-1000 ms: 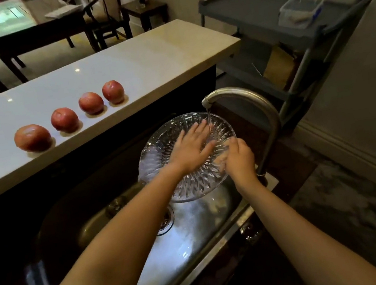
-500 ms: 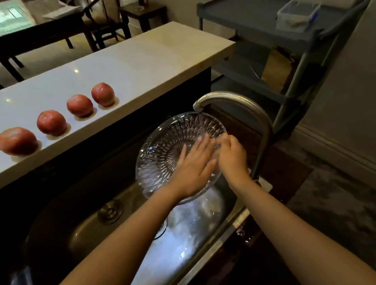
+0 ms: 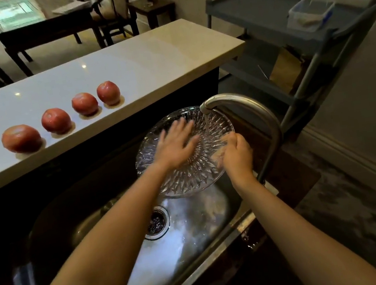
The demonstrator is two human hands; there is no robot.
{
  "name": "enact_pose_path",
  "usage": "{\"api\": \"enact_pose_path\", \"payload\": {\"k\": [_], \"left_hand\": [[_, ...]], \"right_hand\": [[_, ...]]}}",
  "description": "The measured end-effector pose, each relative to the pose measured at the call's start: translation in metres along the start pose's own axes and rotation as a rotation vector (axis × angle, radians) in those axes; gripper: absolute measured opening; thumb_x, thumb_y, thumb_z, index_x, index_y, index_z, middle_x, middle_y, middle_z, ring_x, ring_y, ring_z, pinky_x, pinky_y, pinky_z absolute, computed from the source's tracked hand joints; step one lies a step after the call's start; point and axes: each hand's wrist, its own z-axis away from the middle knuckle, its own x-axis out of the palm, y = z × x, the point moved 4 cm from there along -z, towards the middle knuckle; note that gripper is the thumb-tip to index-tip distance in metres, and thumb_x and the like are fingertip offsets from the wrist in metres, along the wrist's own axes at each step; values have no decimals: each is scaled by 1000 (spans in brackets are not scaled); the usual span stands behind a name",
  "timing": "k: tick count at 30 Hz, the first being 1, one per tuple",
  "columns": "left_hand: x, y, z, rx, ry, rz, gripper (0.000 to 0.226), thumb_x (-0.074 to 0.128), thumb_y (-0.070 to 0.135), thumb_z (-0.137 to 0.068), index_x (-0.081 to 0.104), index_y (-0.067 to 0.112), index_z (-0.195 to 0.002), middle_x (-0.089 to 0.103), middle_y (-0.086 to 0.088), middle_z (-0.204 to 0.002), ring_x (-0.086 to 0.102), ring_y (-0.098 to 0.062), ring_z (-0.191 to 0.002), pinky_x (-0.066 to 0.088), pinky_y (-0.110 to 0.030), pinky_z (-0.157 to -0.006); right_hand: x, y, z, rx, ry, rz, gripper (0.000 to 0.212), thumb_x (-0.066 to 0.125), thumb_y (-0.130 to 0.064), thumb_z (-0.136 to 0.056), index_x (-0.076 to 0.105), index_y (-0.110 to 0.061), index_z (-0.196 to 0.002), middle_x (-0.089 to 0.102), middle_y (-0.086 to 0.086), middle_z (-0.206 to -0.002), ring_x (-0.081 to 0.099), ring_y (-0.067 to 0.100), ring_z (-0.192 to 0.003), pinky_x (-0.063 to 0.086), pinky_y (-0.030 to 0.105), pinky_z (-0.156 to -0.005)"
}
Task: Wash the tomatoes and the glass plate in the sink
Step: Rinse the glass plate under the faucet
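Note:
A cut-glass plate [image 3: 187, 176] is held tilted over the steel sink [image 3: 190, 229], under a thin stream of water from the curved faucet [image 3: 247, 106]. My right hand [image 3: 236, 153] grips the plate's right rim. My left hand [image 3: 175, 144] lies flat on the plate's inner face, fingers spread and blurred with motion. Several red tomatoes stand in a row on the white counter [image 3: 136, 67]: one at the left [image 3: 21, 138], one beside it [image 3: 56, 121], a third [image 3: 85, 103], and the rightmost [image 3: 108, 93].
The sink drain [image 3: 156, 221] lies below the plate. A grey utility cart [image 3: 286, 20] holding a clear plastic tub [image 3: 310, 14] stands right of the counter. A dark table [image 3: 40, 25] and chairs are behind the counter.
My left hand has slid from the plate's lower right up toward its upper middle, rubbing the surface. The right hand keeps its grip on the rim.

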Motion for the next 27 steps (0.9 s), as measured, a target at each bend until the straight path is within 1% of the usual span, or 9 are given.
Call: {"api": "enact_pose_path", "payload": {"k": [2,5,7,10,14,19,22,25,27], "left_hand": [[-5,-26,6,-42,-61,-5,59,18,58,-94,7,35,-148,0,8,-159,-1,-10,-146,2,-45,-119],[-7,-32,29,-81,-43,46,59,20,53,-96,5,30,-149,-5,6,-158,-5,-12,-146,0,-44,-120],[3,-11,52,-53,-31,67,61,19,55,-95,-2,33,-148,-13,6,-156,-11,-12,-146,-8,-42,-118],[18,35,79,148,-34,78,54,10,55,-94,-9,42,-143,-18,14,-153,-21,-3,-141,-19,-37,-114],[11,37,60,181,-51,37,59,19,50,-96,2,31,-149,-12,14,-154,-15,-4,-142,-13,-38,-116],[-23,-22,30,-243,147,-72,59,20,50,-97,13,23,-149,7,2,-159,2,-14,-147,-3,-42,-118],[-34,-51,46,-456,213,-119,69,32,55,-94,17,15,-148,23,-10,-155,19,-27,-144,13,-49,-116],[-38,-77,73,-610,222,136,68,53,42,-90,28,9,-144,51,-19,-133,53,-33,-118,45,-44,-96],[-39,-94,95,-746,139,629,46,56,32,-91,48,9,-129,65,-17,-112,65,-29,-96,54,-41,-86]], "right_hand": [[-3,0,-3,-10,0,26,36,28,-30,-100,58,-10,-102,60,0,-69,60,11,-55,47,15,-46],[2,-2,-2,-23,-33,29,35,28,-32,-100,57,-14,-100,62,3,-76,63,20,-65,52,31,-58],[9,-4,-1,-56,-29,27,32,28,-31,-100,57,-17,-100,59,-3,-75,59,12,-65,49,26,-55],[13,-7,-5,-92,-27,40,30,30,-29,-100,57,-16,-104,57,-4,-83,57,12,-75,42,21,-58],[6,-6,-12,-79,23,31,28,31,-28,-99,56,-16,-99,58,-6,-80,57,7,-71,40,10,-50],[2,3,-15,-27,-9,80,33,28,-35,-100,55,-19,-91,58,-2,-82,58,12,-73,45,29,-62],[7,10,-13,-28,-74,74,31,29,-35,-100,54,-22,-89,60,-1,-80,61,14,-71,48,28,-59],[12,16,-12,-4,-164,29,30,33,-32,-99,58,-19,-88,63,-2,-67,62,10,-56,46,22,-47],[15,20,-13,72,-237,-24,30,35,-31,-99,60,-17,-92,65,-1,-60,60,12,-50,46,22,-44]]}}
